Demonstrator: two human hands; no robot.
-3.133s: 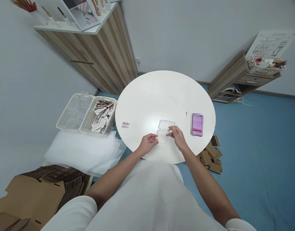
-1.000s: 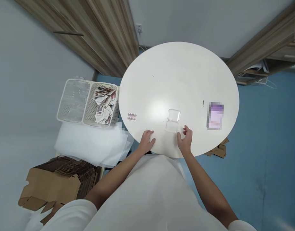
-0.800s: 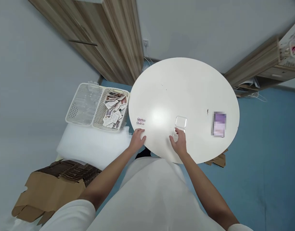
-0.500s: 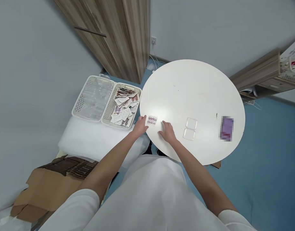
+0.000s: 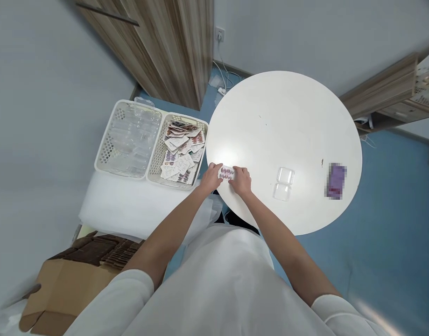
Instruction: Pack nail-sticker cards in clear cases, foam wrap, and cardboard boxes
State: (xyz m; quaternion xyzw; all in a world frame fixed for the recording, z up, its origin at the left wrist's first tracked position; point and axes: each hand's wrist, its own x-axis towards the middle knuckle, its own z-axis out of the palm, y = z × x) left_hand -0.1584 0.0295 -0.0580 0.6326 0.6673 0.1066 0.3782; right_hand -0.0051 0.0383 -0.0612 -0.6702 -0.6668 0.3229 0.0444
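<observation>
A small white card [image 5: 226, 173] with rows of pinkish-purple press-on nails is held over the near left edge of the round table. My left hand [image 5: 210, 179] grips its left edge between thumb and fingers. On the opposite edge, my right hand [image 5: 242, 181] pinches the card in the same way. To the right of my hands, a clear plastic case [image 5: 283, 184] lies unfolded on the white table [image 5: 287, 121], its two halves side by side.
Left of the table stand a white basket of clear plastic cases [image 5: 132, 140] and a basket full of nail cards [image 5: 181, 156], beside white foam wrap [image 5: 119, 205]. A cardboard box [image 5: 70, 280] sits lower left. A blurred purple item [image 5: 336, 181] lies at the table's right.
My right hand has moved left and closed on the card's right edge; half a second ago it was apart from it. The view has shifted slightly.
</observation>
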